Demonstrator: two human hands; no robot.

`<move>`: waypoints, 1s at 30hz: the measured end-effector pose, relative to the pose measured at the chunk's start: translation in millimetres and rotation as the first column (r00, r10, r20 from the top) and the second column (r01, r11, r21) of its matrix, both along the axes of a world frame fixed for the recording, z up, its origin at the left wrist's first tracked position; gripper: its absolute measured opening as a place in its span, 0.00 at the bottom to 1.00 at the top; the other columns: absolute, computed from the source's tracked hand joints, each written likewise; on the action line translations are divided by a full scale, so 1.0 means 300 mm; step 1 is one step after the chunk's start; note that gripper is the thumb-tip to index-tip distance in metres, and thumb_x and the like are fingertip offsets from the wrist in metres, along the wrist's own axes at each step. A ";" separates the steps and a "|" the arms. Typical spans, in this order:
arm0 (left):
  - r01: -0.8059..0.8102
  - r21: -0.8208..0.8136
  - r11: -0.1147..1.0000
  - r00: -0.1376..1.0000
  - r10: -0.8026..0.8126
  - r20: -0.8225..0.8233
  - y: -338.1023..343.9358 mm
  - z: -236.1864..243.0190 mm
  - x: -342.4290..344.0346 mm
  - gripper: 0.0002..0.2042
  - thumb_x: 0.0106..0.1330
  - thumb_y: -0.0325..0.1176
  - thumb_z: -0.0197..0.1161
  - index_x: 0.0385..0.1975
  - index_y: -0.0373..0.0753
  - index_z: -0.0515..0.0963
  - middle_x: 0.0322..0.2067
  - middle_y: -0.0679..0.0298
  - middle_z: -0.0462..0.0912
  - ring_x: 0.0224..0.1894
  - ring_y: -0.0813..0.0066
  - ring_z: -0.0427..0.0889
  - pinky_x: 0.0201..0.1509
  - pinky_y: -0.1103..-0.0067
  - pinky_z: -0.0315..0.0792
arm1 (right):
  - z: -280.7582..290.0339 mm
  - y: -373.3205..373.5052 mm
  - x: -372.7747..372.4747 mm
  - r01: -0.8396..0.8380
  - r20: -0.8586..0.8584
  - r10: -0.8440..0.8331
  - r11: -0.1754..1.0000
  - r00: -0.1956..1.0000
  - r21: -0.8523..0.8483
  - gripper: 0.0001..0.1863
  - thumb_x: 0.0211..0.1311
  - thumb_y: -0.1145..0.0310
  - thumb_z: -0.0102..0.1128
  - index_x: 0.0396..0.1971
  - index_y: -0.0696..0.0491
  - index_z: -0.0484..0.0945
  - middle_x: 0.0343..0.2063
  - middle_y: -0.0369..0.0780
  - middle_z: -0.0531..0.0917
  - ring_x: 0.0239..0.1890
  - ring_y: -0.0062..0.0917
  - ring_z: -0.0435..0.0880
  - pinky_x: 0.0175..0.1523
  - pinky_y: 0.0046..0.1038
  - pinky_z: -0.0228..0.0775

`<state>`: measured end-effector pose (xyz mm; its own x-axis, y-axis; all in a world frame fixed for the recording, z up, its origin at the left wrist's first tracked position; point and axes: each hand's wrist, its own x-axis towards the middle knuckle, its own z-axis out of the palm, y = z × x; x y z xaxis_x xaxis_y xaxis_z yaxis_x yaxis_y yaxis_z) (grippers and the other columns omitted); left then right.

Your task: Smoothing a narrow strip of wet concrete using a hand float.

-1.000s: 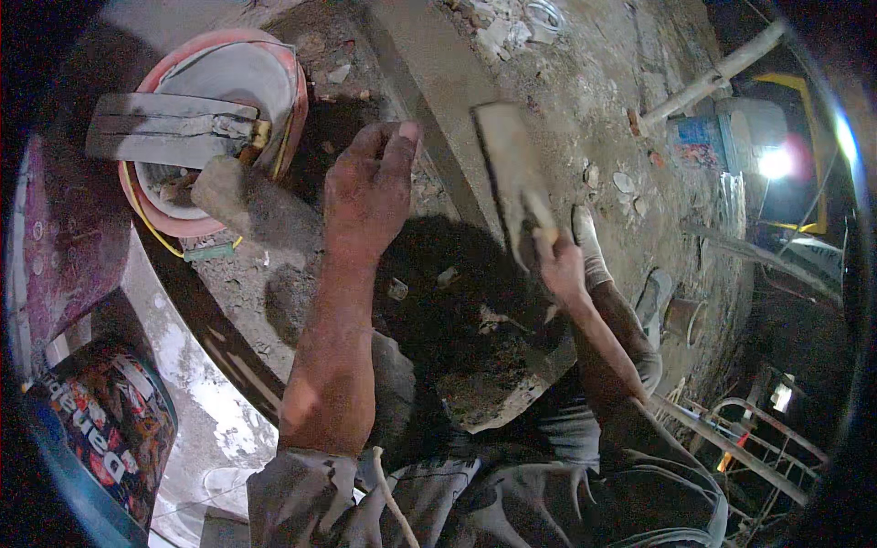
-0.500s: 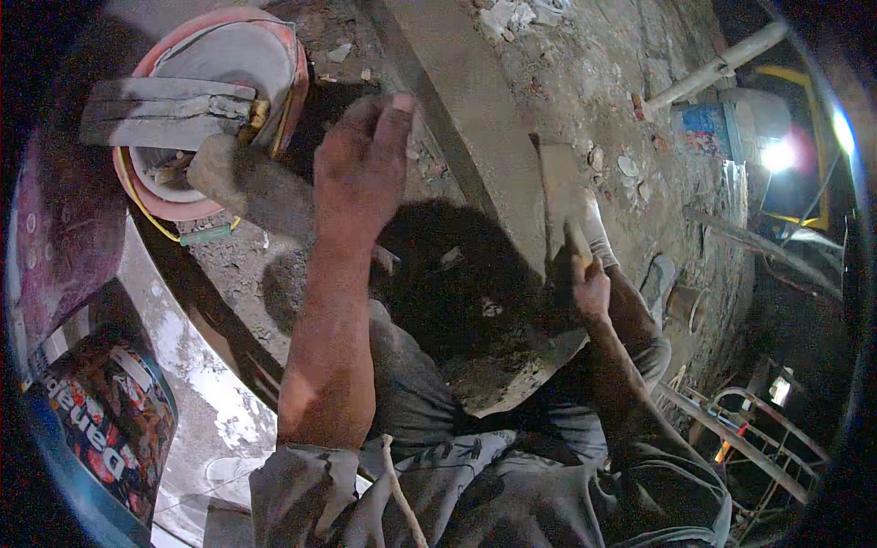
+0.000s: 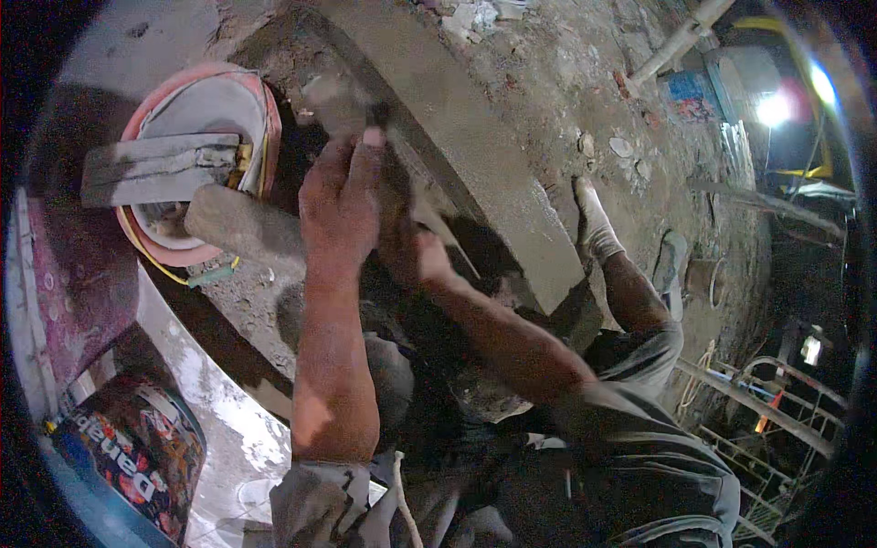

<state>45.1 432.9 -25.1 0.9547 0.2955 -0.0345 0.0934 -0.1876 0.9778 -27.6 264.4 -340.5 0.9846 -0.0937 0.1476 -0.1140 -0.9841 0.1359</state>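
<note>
My left hand (image 3: 343, 196) is closed, thumb uppermost, above a dark gap left of a smooth, wet-looking mortar ledge (image 3: 448, 114). Its curled fingers hide whatever lies in them. Just right of it, my right hand (image 3: 425, 256) is closed and partly in shadow. It seems to grip a flat trowel (image 3: 338, 105), whose pale grey blade is a blur past the left fingertips; the handle is mostly hidden. A pinkish-red bucket (image 3: 139, 237), grey inside, stands left of my hands with a grey wooden board (image 3: 155, 172) across it. A rough grey slab (image 3: 242, 228) lies between bucket and left wrist.
My foot (image 3: 598, 224) in a pale covering rests right of the ledge on rough, debris-strewn ground. A printed paint bucket (image 3: 137, 457) stands at lower left. At right are a pole (image 3: 681, 41), a bright lamp (image 3: 774, 110) and a metal frame (image 3: 795, 384).
My right hand has swung left with the trowel, from the ledge's right edge to beside my left hand. The left hand stays closed in nearly the same place. The view has shifted slightly.
</note>
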 end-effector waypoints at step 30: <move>0.080 -0.059 0.995 0.984 -0.088 -0.153 0.036 -0.061 0.007 0.20 0.65 0.47 0.52 0.34 0.32 0.76 0.27 0.55 0.79 0.31 0.69 0.76 0.40 0.74 0.69 | 0.764 -0.445 -0.419 -0.331 -0.196 0.363 0.926 0.911 0.180 0.30 0.58 0.63 0.54 0.58 0.60 0.59 0.33 0.52 0.77 0.35 0.43 0.78 0.32 0.38 0.70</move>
<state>47.2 443.7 -43.4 0.9578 0.2086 -0.1977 0.2312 -0.1502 0.9612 -153.2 130.9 -111.3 0.9642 0.2564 -0.0677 0.2553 -0.9666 -0.0236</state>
